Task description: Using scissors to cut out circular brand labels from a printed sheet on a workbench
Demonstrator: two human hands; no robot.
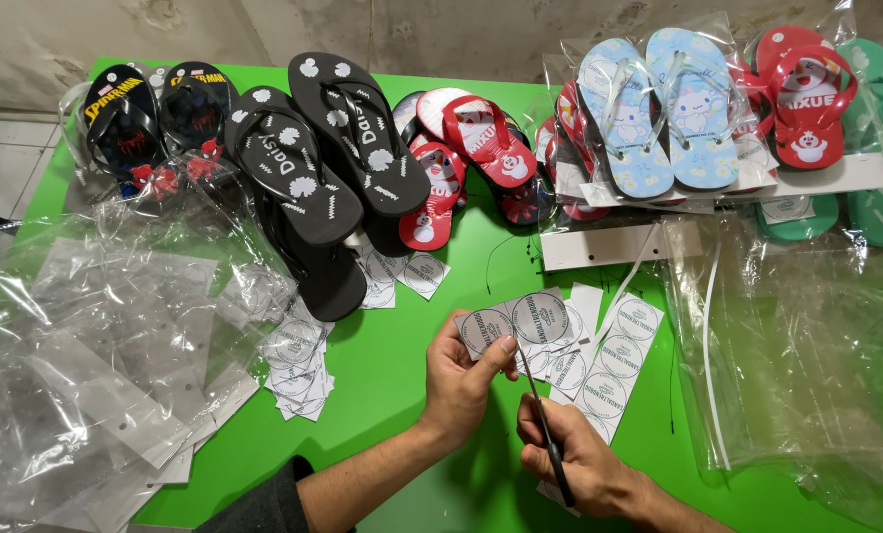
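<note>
Currently label strip (520, 321) pinched by left hand (461, 380); scissors (540, 415) gripped by right hand (579, 464). Thumb near blades: nick risked; round label clipped if cut drifts.

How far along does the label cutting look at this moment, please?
Done: a pile of cut labels lies by the clear bags. In hand: the left hand holds a label strip while the right hand works scissors into it. Left: an uncut sheet and loose black sandals.
</note>
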